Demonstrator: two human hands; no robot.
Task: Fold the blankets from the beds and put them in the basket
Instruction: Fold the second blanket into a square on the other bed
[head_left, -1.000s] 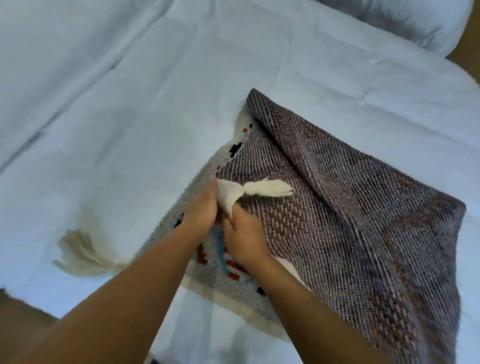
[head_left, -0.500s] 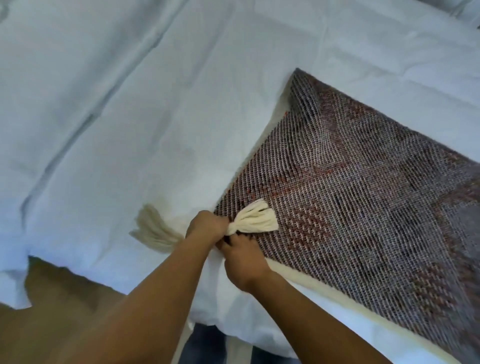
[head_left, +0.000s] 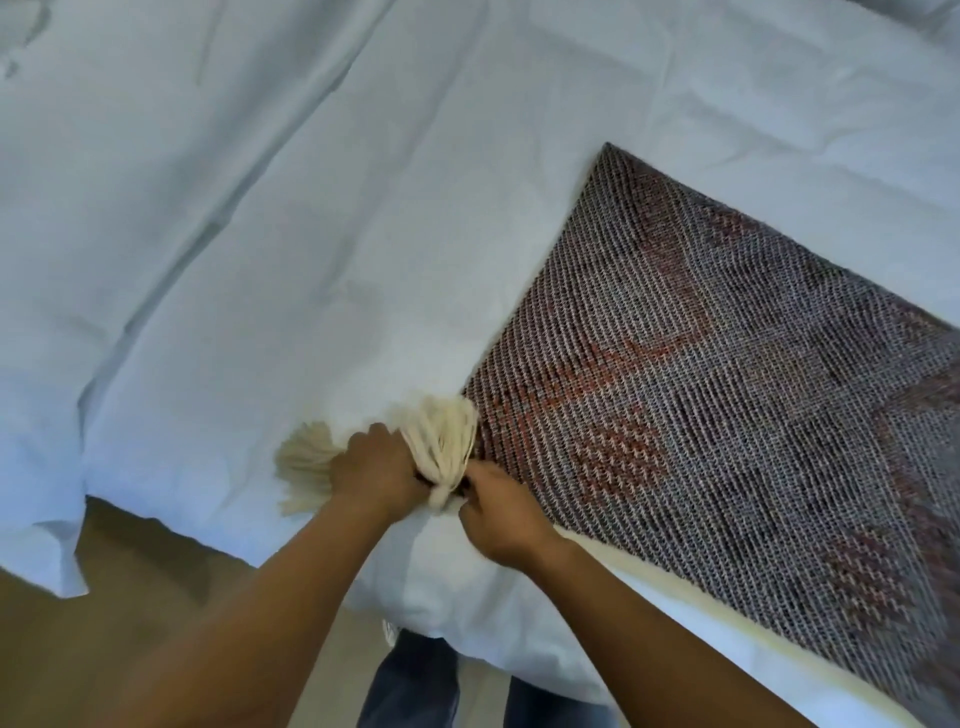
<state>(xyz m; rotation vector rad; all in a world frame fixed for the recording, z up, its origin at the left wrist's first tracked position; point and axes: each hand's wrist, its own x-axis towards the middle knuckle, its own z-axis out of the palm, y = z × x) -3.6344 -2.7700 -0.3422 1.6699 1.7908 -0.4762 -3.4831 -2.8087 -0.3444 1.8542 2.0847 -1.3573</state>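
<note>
Bare forearms (head_left: 249, 613) lead to the left hand (head_left: 376, 467) and right hand (head_left: 498, 512); legs wear blue jeans (head_left: 410, 686).

1. Bed (head_left: 363, 234): filled most of the view; ran off the top, left and right edges.
2. Duvet (head_left: 675, 78): white, creased in long diagonal folds; hung over the near edge at lower left.
3. Floor (head_left: 130, 561): tan, smooth; showed below the bed's edge.
4. Light: soft, even, slightly bluish.
</note>
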